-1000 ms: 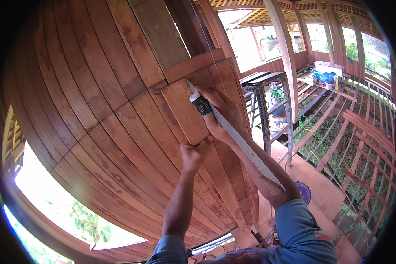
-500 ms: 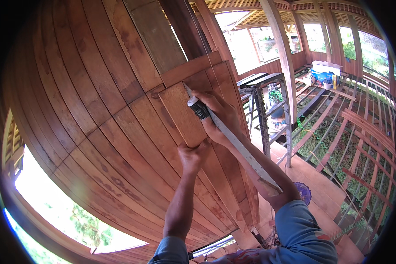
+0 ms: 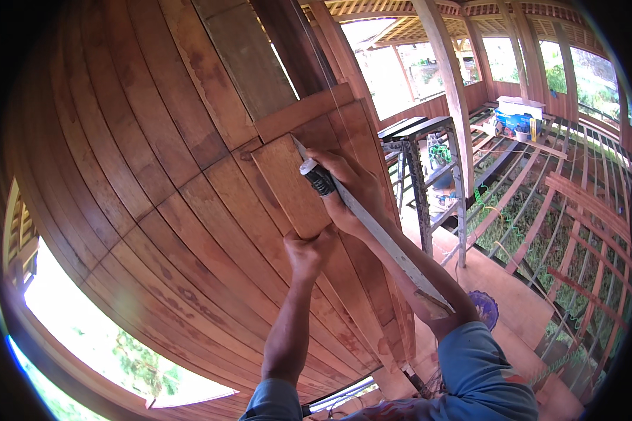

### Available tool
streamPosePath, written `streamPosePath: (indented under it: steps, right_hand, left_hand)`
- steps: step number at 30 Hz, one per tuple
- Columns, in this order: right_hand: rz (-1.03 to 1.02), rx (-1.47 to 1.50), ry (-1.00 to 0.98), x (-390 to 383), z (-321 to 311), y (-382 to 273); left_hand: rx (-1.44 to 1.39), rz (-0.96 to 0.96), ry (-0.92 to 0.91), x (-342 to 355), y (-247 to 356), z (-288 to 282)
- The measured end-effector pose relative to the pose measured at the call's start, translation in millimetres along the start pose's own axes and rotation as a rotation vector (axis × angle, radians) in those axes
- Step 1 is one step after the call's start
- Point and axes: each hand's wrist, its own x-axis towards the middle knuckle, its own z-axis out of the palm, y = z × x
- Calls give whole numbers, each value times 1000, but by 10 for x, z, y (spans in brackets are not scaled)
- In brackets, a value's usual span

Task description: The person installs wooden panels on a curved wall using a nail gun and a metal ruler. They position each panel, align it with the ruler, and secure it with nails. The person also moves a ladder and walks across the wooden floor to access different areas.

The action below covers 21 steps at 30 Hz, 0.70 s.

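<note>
Little has shifted since a second ago: your hands and the short board (image 3: 291, 186) stay where they were against the wall, and only your view has tipped slightly. That board is a flat reddish plank piece, tilted, lying on the curved plank wall (image 3: 140, 175) just below a slanted crosspiece (image 3: 303, 112).

Your left hand (image 3: 309, 254) is closed around the board's lower end, fingers curled under the edge; the fingertips themselves are hidden behind the wood.

Your right hand (image 3: 354, 193) is clenched on a black-handled marker or pencil (image 3: 316, 175) with a pale cap, its tip touching the board's right edge near the top. Along the same forearm lies a long pale straightedge or strip (image 3: 393, 245); whether that hand also grips it is hard to tell, since the fingers cover where they meet.

Behind your arm stands a dark metal stand (image 3: 418, 168), partly blocked by the wall's edge. Beyond it runs an open floor frame of red joists (image 3: 583, 210), with a blue and white box (image 3: 516, 116) far off, too small to make out. Your sleeves (image 3: 477, 372) are cut off at the lower rim.
</note>
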Motion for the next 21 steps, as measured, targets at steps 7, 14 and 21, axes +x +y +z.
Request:
streamPosePath:
  steps: [7,14,21]
  right_hand:
    - [-2,-6,4,-6,19,-2]
    - [14,-25,41,-58,66,16]
    - [-1,38,107,-139,155,82]
  left_hand:
    - [-27,-18,9,5,-23,5]
    - [-91,-21,-13,16,-85,-22]
    - [-88,2,-52,38,-133,-38]
